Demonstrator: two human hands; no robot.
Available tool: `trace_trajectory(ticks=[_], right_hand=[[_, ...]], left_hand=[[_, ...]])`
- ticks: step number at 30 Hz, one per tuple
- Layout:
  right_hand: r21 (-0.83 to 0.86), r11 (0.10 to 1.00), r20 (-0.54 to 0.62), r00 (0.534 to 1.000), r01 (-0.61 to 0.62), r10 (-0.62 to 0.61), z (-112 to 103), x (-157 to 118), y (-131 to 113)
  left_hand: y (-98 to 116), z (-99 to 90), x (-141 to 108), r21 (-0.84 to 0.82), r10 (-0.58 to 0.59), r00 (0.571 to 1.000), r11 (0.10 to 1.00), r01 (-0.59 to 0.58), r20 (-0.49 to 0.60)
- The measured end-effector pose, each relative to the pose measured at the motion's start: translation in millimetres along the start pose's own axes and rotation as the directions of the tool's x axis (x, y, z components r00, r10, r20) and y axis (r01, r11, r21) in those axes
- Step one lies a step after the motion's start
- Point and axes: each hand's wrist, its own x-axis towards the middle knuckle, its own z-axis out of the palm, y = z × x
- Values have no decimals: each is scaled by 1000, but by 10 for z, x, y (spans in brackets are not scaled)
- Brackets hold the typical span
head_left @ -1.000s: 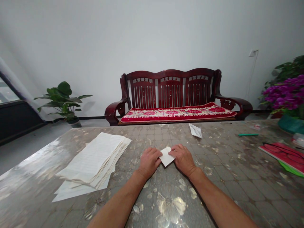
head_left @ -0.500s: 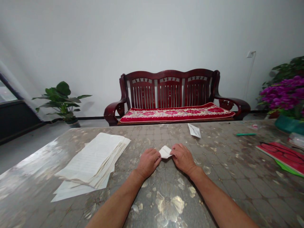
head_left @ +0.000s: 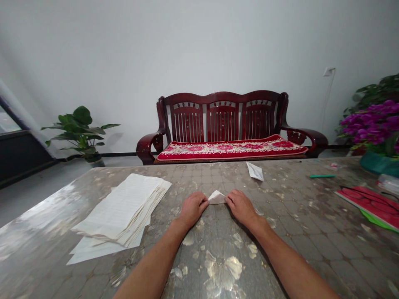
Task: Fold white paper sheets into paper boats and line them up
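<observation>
A small folded piece of white paper (head_left: 216, 197) is held between my two hands over the middle of the table. My left hand (head_left: 193, 207) pinches its left corner with thumb and fingers. At the opposite corner, my right hand (head_left: 241, 205) grips the paper in the same way. The paper shows a pointed top and a straight lower edge. Beyond my right hand lies another folded white paper piece (head_left: 254, 171), apart from both hands.
A stack of written sheets (head_left: 121, 207) lies on the left of the patterned table (head_left: 274, 257). To the right are a green pen (head_left: 322, 176), a red book (head_left: 358, 198) with glasses (head_left: 374, 201) on it, and purple flowers (head_left: 370, 122). A wooden bench (head_left: 222, 120) stands behind.
The near part of the paper has been folded up, so its outline went from a kite-like shape to a lower triangle. Both hands have shifted slightly and keep their hold.
</observation>
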Motion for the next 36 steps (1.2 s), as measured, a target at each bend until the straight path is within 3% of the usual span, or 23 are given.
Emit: trace_trajectory(ticks=[5,18,30,36], right_hand=[[-53,994,14,995,-93,94,21,14,-12],[-88,980,7,983,-180,181,44,53,-84],[-59,980,14,982,-190,191,68,56,-65],[-27,984,17,984,-175,175,84,53,-35]], left_hand=[[21,-3,26,59,-94,995,994,92,32],[190,29,51,280,-230,972,937,210,40],[254,38,76,333,-289,957,906,262,32],[271,28,64,253,-298,955,924,285,10]])
